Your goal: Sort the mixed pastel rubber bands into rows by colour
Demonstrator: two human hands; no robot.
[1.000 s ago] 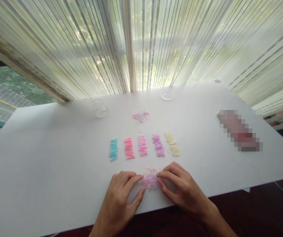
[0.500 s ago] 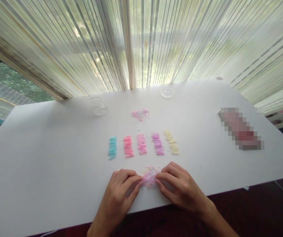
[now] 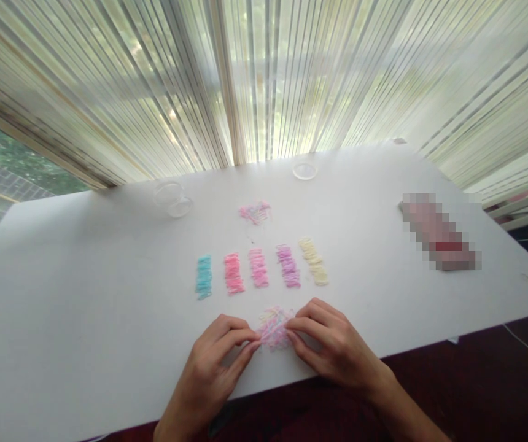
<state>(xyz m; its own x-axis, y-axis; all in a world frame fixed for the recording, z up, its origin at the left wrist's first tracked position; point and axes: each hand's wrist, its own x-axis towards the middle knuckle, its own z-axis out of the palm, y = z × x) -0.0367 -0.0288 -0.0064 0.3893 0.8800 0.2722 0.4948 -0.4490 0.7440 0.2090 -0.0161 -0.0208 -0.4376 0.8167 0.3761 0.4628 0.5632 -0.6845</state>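
In front of me lies a loose pile of small, thin pastel bands (image 3: 275, 330), mixed pink, lilac, blue and cream. At its left edge, my left hand (image 3: 225, 350) is closed in a pinch of thumb and fingers. My right hand (image 3: 326, 334) pinches at the right edge, its fingertips touching the pile. What sits between the fingertips is too small to make out. Beyond the pile, sorted bands lie in columns: turquoise (image 3: 204, 277), coral pink (image 3: 234, 274), light pink (image 3: 258, 268), purple (image 3: 288, 266) and pale yellow (image 3: 314, 261).
A smaller mixed heap of bands (image 3: 255, 212) lies farther back on the white table (image 3: 84, 307). Clear round containers or lids (image 3: 180, 207) are at the back left, and another clear round lid (image 3: 304, 172) at the back. A pixelated reddish object (image 3: 439, 233) lies right.
Both hands stay at the mixed pile; the left fingertips have drawn slightly away from its middle. The whole view has shifted a little. The sorted columns look the same.
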